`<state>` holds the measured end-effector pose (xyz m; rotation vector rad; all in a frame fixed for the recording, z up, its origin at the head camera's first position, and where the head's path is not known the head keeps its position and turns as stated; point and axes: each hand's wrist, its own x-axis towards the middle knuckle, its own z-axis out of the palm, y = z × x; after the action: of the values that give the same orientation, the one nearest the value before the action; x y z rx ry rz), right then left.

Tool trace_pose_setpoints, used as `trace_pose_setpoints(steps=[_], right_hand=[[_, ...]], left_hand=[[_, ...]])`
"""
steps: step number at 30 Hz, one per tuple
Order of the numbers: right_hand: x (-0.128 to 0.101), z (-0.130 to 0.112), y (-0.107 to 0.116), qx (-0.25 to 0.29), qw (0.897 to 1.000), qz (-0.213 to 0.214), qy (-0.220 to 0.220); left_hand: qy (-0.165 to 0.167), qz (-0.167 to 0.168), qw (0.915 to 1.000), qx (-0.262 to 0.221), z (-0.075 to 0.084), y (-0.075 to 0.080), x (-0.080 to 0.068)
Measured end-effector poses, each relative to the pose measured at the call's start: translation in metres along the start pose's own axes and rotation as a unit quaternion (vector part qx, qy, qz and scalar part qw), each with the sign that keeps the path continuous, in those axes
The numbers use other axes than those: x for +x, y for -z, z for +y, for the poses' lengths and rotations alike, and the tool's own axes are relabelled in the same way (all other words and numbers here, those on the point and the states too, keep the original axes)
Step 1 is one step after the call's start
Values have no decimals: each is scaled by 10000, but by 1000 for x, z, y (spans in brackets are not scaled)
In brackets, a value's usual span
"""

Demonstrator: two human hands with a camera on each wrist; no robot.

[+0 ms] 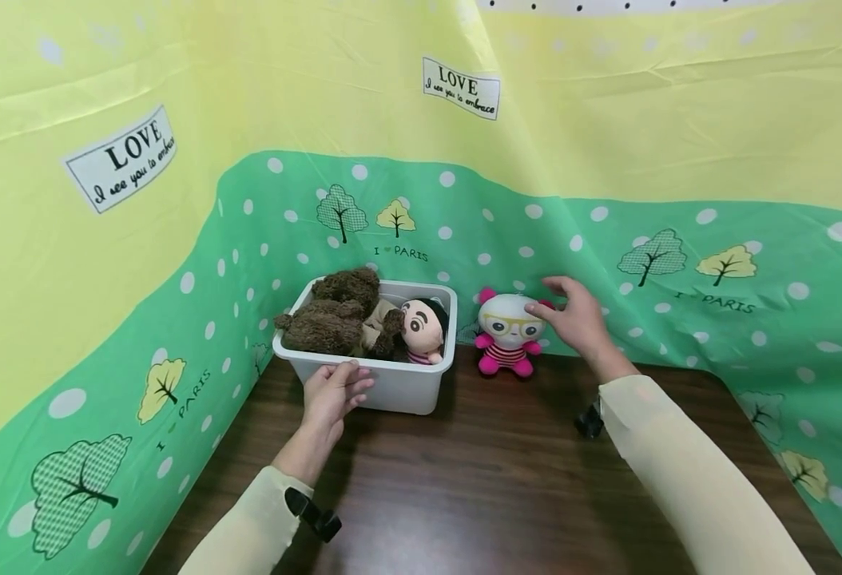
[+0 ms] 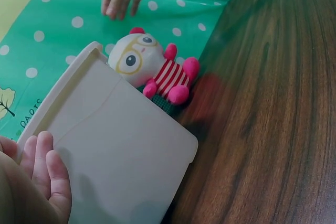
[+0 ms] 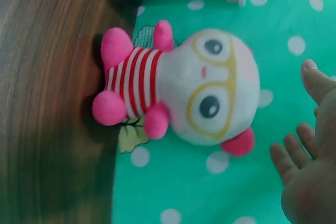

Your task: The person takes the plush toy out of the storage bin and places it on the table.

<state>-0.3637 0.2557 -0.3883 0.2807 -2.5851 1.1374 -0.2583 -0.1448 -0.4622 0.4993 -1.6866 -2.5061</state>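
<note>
A light grey plastic bin point(image 1: 399, 389) stands at the back left of the table, with plush toys inside. My left hand point(image 1: 331, 391) holds its front rim; in the left wrist view several fingers point(image 2: 58, 174) lie along the outside of the wall. To the right of the bin sits a plush panda point(image 1: 509, 329) with a white head, yellow glasses, pink limbs and a red-striped body, leaning at the cloth. My right hand point(image 1: 579, 315) hovers beside the upper right of its head, thumb and fingers spread apart. A gap shows between hand and panda point(image 3: 210, 87) in the right wrist view.
In the bin lie a brown curly plush toy point(image 1: 327, 323) and a doll point(image 1: 422, 326) with black hair and a striped top. A yellow and green printed cloth point(image 1: 558, 239) hangs around the back and sides of the dark wooden table point(image 1: 464, 471).
</note>
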Motion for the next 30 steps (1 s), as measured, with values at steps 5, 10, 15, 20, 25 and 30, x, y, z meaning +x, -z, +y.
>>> trace_pose_setpoints(steps=[5, 10, 15, 20, 25, 30], right_hand=[[4, -28, -11, 129, 9993, -237, 241], [9, -59, -32, 203, 9969, -615, 438], [17, -87, -55, -36, 9933, -1059, 469], [30, -104, -82, -149, 9883, -1484, 328], [41, -112, -106, -401, 9858, -1581, 410], [47, -117, -121, -765, 9825, -1675, 266]], left_hand=[[14, 24, 10000, 12, 1, 1, 2], [22, 49, 10000, -11, 1, 1, 2], [67, 80, 9999, -23, 1, 0, 1], [42, 162, 9998, -74, 1, 0, 0], [58, 206, 9997, -131, 2, 0, 1], [95, 210, 9997, -95, 0, 0, 1]])
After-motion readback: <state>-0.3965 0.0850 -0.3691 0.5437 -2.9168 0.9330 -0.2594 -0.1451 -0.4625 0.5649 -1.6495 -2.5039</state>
